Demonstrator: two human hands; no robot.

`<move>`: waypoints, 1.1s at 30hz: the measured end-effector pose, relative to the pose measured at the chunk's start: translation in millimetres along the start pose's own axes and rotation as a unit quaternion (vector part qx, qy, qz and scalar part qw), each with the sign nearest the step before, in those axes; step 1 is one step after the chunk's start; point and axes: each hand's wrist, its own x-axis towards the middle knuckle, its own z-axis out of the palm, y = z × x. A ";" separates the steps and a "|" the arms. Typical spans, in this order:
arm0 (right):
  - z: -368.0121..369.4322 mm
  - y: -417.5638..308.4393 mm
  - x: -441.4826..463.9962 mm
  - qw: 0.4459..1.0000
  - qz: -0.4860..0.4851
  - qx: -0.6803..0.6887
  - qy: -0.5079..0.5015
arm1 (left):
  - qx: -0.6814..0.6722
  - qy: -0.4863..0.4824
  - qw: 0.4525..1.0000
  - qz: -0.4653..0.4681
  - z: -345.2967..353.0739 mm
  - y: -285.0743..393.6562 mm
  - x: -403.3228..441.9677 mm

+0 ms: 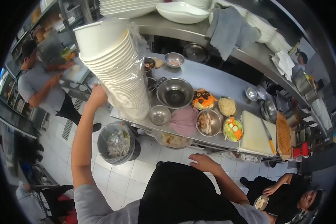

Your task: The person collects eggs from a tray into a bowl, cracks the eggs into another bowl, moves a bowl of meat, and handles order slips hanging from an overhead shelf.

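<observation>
A small reddish mark on the grey shirt of a co-worker at the far left is too small to read, and so is whatever the white sheet at the upper right may carry. The stack of white tubs is tall and slightly leaning, many rims nested closely one on another, with a smooth, plain wall on the topmost tub — all of it inside a clear plastic sleeve that wrinkles and shines along the side. It stands out large at the near left corner of the desk; whether its lower end touches the surface I cannot tell. The left hand grips the side of the stack, its fingertips hidden behind the plastic. The right hand holds nothing: it hangs above the floor in front of the desk, fingers loosely spread. Just beside the lower end of the stack is a small steel bowl, with a larger steel pan behind it and a mauve cloth to its right. Farther right — a bowl of noodles and a pale cutting board with an orange-handled knife lying on it
</observation>
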 end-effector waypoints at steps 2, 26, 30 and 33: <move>9.1 -1.9 -3.9 1.000 0.013 0.020 0.003 | 0.060 -0.049 0.997 0.029 2.7 -20.9 -4.0; 9.0 -76.7 33.1 0.902 0.034 0.421 0.091 | -0.184 -0.042 0.978 -0.083 -115.1 184.0 -183.7; -14.0 -95.0 34.6 0.860 0.065 0.484 0.144 | -0.313 -0.083 0.942 0.091 -53.2 258.6 -148.6; -16.6 -58.5 22.9 0.864 0.117 0.420 0.253 | -0.318 -0.129 0.923 0.175 -25.1 284.7 -114.9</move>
